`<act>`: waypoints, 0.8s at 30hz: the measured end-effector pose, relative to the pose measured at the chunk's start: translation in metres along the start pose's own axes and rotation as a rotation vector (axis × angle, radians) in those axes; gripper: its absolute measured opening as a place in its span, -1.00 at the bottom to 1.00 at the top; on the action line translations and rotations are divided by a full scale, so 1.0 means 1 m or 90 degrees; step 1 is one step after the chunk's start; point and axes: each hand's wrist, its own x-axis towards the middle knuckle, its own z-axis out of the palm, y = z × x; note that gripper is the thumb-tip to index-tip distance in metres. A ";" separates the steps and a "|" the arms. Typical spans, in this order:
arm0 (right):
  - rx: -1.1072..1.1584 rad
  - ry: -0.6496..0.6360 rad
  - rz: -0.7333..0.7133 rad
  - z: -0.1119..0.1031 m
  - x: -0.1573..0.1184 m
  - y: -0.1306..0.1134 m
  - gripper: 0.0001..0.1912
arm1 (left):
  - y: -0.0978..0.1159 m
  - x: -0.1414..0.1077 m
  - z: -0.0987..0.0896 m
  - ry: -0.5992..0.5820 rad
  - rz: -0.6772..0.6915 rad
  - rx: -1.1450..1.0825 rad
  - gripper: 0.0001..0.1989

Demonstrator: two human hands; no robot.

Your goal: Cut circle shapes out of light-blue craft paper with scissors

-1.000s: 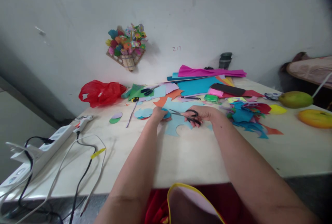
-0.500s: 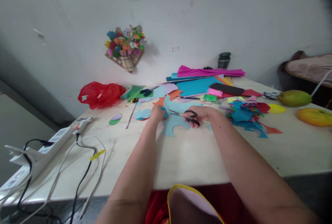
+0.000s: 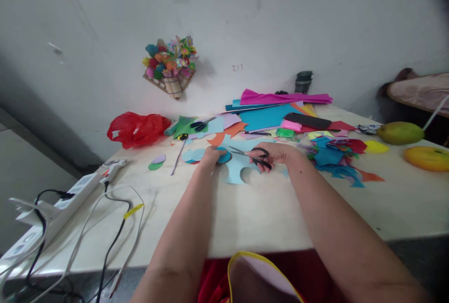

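Observation:
My left hand (image 3: 211, 155) pinches a darker blue paper circle (image 3: 225, 155) against a light blue paper sheet (image 3: 234, 175) with curved cutouts along its edge. In my right hand (image 3: 272, 152) is a pair of scissors (image 3: 258, 157) with black handles; the blades are parted and point left toward the circle, over the sheet. Beside my left hand lie several cut blue circles (image 3: 192, 155), partly covered by it. Further left on the table are a lilac circle (image 3: 160, 158) and a green one (image 3: 154, 166).
Left are a red plastic bag (image 3: 136, 129), a power strip (image 3: 75, 191) and loose cables. At the back lie a second pair of scissors (image 3: 199, 125), coloured sheets (image 3: 266, 117) and a black phone (image 3: 307, 120). Paper scraps (image 3: 329, 155) and mangoes (image 3: 400, 133) are on the right.
The light blue sheet has turned or shifted, so a round cutout now shows near its lower edge. More of the darker blue circle shows by my left hand. The scissors remain in my right hand.

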 end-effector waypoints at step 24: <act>0.016 0.001 -0.012 -0.001 -0.001 -0.002 -0.43 | -0.005 0.000 0.006 -0.055 0.060 -0.055 -0.79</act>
